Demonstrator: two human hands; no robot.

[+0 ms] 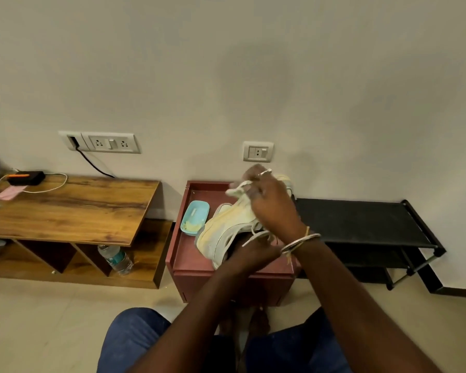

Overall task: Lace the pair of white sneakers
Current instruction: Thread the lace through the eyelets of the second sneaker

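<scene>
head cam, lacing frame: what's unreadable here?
- Second sneaker: head view, mostly hidden behind the right hand.
- Eyelets of the held sneaker: covered by both hands; lacing progress unknown.
- Left hand grip: in shadow under the right wrist.
- Lace: motion-blurred.

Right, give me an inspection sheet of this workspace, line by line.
Surface: red cabinet top, raised rim.
Job's things: white sneaker tilted on the cabinet; lace loose at its opening; a second sneaker barely visible behind the hand.
Clutter: light blue dish beside the sneaker.
Grips: right hand pulling a lace end; left hand at the opening.
Cables: white cable on the wooden table.
Surroundings: black rack, wall sockets.
</scene>
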